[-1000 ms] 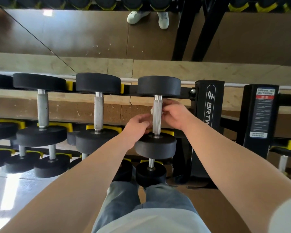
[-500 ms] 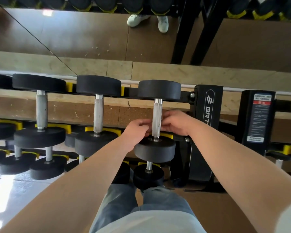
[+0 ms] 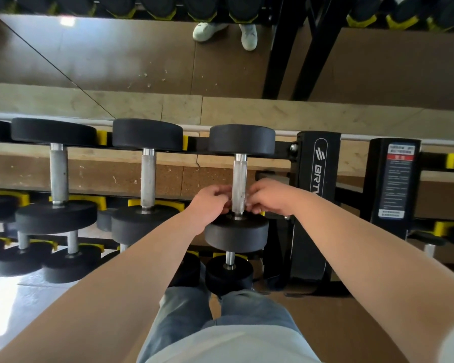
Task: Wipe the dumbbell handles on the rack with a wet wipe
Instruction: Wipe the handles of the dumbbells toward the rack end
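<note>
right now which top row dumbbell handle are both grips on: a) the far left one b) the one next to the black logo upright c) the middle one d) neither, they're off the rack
b: the left grip and right grip both curl round the near end of the handle beside the black upright.

Past the weights runs a mirror [image 3: 121,61], a thin diagonal seam [image 3: 50,61] crossing its left part, and near its top edge I can see a pair of white shoes [image 3: 222,32] reflected. A pale wooden ledge [image 3: 312,113] lies along the mirror's foot. Far right, a printed notice [image 3: 399,179] with a red band faces me. Below me are my blue jeans [image 3: 184,318] and the hem of my pale shirt [image 3: 228,347], over a brown floor [image 3: 325,326] that turns glossy and bright at the left [image 3: 3,307].
</note>
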